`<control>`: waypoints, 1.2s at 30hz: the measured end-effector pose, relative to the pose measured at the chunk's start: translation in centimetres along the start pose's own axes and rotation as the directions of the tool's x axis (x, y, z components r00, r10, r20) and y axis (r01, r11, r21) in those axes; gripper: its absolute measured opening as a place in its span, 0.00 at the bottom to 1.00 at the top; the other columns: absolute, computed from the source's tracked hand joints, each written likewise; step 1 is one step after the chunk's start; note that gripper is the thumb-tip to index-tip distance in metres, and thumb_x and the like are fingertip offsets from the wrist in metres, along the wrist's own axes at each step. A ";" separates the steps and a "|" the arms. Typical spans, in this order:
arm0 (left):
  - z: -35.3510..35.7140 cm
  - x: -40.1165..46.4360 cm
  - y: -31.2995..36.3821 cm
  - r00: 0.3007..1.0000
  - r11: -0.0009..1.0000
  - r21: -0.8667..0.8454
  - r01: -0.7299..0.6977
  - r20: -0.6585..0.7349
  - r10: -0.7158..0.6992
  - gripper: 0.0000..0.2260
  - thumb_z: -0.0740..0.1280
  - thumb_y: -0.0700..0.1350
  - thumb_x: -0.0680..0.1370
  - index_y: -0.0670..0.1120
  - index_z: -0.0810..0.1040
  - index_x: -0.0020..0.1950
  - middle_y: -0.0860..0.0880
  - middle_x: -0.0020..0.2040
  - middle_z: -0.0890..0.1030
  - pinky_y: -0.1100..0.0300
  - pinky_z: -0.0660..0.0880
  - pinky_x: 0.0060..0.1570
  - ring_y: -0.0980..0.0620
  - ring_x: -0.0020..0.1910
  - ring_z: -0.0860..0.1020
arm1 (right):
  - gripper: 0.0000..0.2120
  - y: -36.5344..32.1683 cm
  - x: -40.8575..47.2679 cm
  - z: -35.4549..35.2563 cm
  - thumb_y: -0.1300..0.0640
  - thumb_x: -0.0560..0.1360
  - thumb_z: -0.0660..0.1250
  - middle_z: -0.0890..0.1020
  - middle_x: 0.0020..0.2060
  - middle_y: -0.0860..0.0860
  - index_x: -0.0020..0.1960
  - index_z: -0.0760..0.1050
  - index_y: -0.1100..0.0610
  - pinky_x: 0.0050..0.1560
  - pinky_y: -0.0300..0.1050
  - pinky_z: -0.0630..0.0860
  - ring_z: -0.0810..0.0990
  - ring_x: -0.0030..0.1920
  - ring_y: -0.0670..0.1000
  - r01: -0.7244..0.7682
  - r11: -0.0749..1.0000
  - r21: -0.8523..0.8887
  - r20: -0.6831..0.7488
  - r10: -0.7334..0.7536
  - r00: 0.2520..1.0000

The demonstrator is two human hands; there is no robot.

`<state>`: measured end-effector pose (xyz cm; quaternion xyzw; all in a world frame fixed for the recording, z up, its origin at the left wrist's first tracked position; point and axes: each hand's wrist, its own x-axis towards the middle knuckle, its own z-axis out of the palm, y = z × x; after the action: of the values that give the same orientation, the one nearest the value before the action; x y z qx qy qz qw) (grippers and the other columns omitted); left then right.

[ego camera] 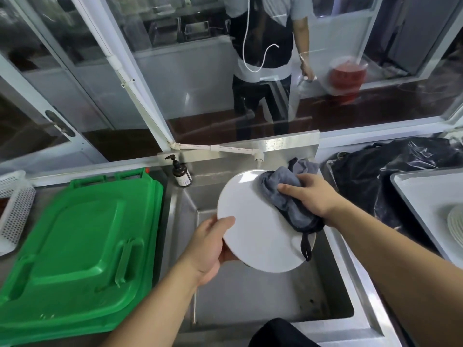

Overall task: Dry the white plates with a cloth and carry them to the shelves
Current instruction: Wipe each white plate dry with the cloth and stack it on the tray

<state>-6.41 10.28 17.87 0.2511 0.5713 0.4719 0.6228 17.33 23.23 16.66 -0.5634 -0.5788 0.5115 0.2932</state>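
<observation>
Left hand (209, 242) grips tilted plate (253, 229); right hand (309, 196) presses cloth (280, 194).

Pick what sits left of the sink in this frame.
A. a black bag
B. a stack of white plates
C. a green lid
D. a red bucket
C: the green lid lies flat on the counter left of the sink, while the left hand holds the plate over the basin and the right hand presses the cloth on it.
</observation>
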 end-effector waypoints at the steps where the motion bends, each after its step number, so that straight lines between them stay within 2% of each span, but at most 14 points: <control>1: -0.1 0.4 -0.2 0.997 0.998 0.051 -0.026 -0.065 0.029 0.06 0.66 0.43 0.84 0.45 0.83 0.54 0.44 0.49 0.89 0.55 0.82 0.32 0.48 0.43 0.88 | 0.11 -0.2 0.0 0.2 0.44 0.74 0.78 0.87 0.36 0.40 0.45 0.83 0.51 0.38 0.36 0.78 0.86 0.38 0.43 0.001 1.000 -0.021 -0.010 -0.001 1.000; 3: 0.0 0.8 -0.4 0.983 0.987 0.136 -0.081 -0.151 0.101 0.09 0.67 0.46 0.82 0.48 0.86 0.48 0.48 0.45 0.89 0.57 0.80 0.32 0.51 0.41 0.87 | 0.12 -0.3 0.0 0.9 0.43 0.74 0.78 0.86 0.35 0.40 0.44 0.83 0.51 0.40 0.39 0.79 0.85 0.39 0.45 -0.021 1.000 -0.012 -0.051 0.020 0.998; 7: 0.6 1.1 -1.1 0.953 0.955 0.266 -0.128 -0.235 0.193 0.14 0.64 0.56 0.75 0.49 0.83 0.51 0.54 0.47 0.88 0.51 0.83 0.41 0.51 0.49 0.86 | 0.14 0.1 -0.6 2.9 0.44 0.75 0.77 0.89 0.40 0.48 0.48 0.84 0.54 0.41 0.42 0.82 0.87 0.43 0.48 -0.098 0.978 0.182 -0.198 0.134 0.971; 10: 1.8 0.6 -1.7 0.906 0.911 0.380 -0.158 -0.312 0.287 0.13 0.60 0.58 0.77 0.54 0.82 0.48 0.60 0.44 0.87 0.52 0.82 0.43 0.61 0.42 0.84 | 0.13 0.6 -1.8 5.4 0.45 0.75 0.77 0.88 0.40 0.50 0.48 0.82 0.55 0.38 0.44 0.83 0.87 0.40 0.52 -0.235 0.870 0.434 -0.234 0.361 0.903; 13: 3.1 0.4 -2.5 0.881 0.921 0.349 -0.173 -0.364 0.304 0.14 0.59 0.56 0.79 0.51 0.81 0.48 0.56 0.43 0.87 0.51 0.82 0.48 0.56 0.44 0.84 | 0.18 1.4 -3.0 7.7 0.44 0.74 0.78 0.86 0.44 0.55 0.52 0.80 0.57 0.36 0.45 0.80 0.87 0.42 0.57 -0.338 0.736 0.587 -0.184 0.527 0.830; 15: 3.2 0.3 -3.0 0.904 0.938 0.307 -0.161 -0.335 0.264 0.12 0.59 0.55 0.79 0.52 0.81 0.50 0.56 0.46 0.87 0.50 0.82 0.51 0.52 0.48 0.85 | 0.18 1.9 -3.5 8.0 0.46 0.75 0.78 0.87 0.45 0.56 0.53 0.80 0.58 0.37 0.47 0.83 0.88 0.41 0.59 -0.351 0.667 0.658 -0.136 0.563 0.815; 18: 2.3 0.8 -3.1 0.964 0.980 0.170 -0.102 -0.227 0.140 0.10 0.66 0.51 0.77 0.51 0.81 0.56 0.52 0.50 0.88 0.47 0.84 0.42 0.47 0.48 0.87 | 0.14 2.3 -3.7 7.0 0.49 0.76 0.78 0.88 0.43 0.56 0.52 0.80 0.58 0.35 0.49 0.84 0.89 0.39 0.58 -0.343 0.670 0.659 -0.119 0.543 0.831; 22: 0.1 1.8 -1.1 0.982 0.996 0.088 -0.030 -0.182 0.046 0.03 0.70 0.43 0.82 0.47 0.81 0.55 0.50 0.47 0.89 0.55 0.82 0.34 0.52 0.41 0.87 | 0.10 2.0 -3.5 4.8 0.52 0.77 0.77 0.88 0.34 0.47 0.49 0.82 0.58 0.29 0.38 0.80 0.87 0.33 0.47 -0.239 0.846 0.477 -0.144 0.343 0.928; 25: -1.3 2.3 0.6 0.986 0.997 0.075 0.025 -0.165 -0.012 0.09 0.69 0.42 0.82 0.42 0.80 0.61 0.41 0.54 0.88 0.52 0.83 0.41 0.42 0.50 0.87 | 0.09 0.8 -3.4 3.1 0.51 0.78 0.76 0.87 0.34 0.43 0.47 0.84 0.57 0.29 0.31 0.76 0.85 0.32 0.39 -0.129 0.954 0.271 -0.113 0.165 0.980; 27: -1.5 2.7 0.8 0.985 0.993 0.116 0.014 -0.171 0.006 0.08 0.67 0.42 0.83 0.41 0.81 0.61 0.41 0.55 0.88 0.52 0.83 0.45 0.39 0.55 0.86 | 0.09 0.4 -3.2 2.9 0.51 0.77 0.76 0.87 0.34 0.43 0.46 0.84 0.56 0.30 0.31 0.76 0.85 0.33 0.39 -0.114 0.967 0.229 -0.114 0.143 0.983; 29: -0.8 2.7 0.4 0.975 0.988 0.153 -0.037 -0.211 0.069 0.07 0.68 0.45 0.82 0.43 0.82 0.57 0.43 0.54 0.88 0.48 0.82 0.49 0.39 0.57 0.85 | 0.10 0.3 -3.3 3.6 0.50 0.77 0.77 0.88 0.35 0.46 0.47 0.84 0.57 0.35 0.38 0.82 0.87 0.37 0.44 -0.142 0.947 0.289 -0.175 0.198 0.965; 32: 1.2 1.9 -0.6 0.948 0.981 0.173 -0.084 -0.288 0.132 0.12 0.67 0.55 0.73 0.51 0.83 0.50 0.50 0.51 0.88 0.44 0.81 0.55 0.43 0.55 0.84 | 0.12 0.7 -3.7 5.5 0.47 0.76 0.77 0.88 0.44 0.54 0.48 0.82 0.56 0.51 0.55 0.86 0.88 0.45 0.58 -0.252 0.842 0.477 -0.254 0.406 0.878; 34: 2.9 1.3 -1.4 0.929 0.977 0.176 -0.116 -0.330 0.170 0.13 0.63 0.60 0.71 0.56 0.84 0.46 0.59 0.45 0.87 0.48 0.82 0.52 0.50 0.50 0.84 | 0.19 1.1 -4.3 7.2 0.44 0.75 0.76 0.87 0.49 0.57 0.54 0.80 0.58 0.56 0.60 0.85 0.87 0.48 0.61 -0.334 0.754 0.566 -0.236 0.536 0.810; 36: 4.1 0.8 -2.5 0.911 0.974 0.157 -0.162 -0.356 0.209 0.14 0.60 0.60 0.73 0.57 0.83 0.48 0.63 0.46 0.87 0.54 0.79 0.50 0.58 0.49 0.85 | 0.25 1.6 -5.0 8.7 0.41 0.74 0.76 0.86 0.52 0.59 0.61 0.79 0.59 0.57 0.62 0.84 0.86 0.49 0.64 -0.387 0.665 0.639 -0.179 0.618 0.766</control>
<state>-1.79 10.84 16.25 0.2489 0.6804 0.5313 0.4392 10.88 15.96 13.76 -0.6775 -0.1483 0.6011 0.3971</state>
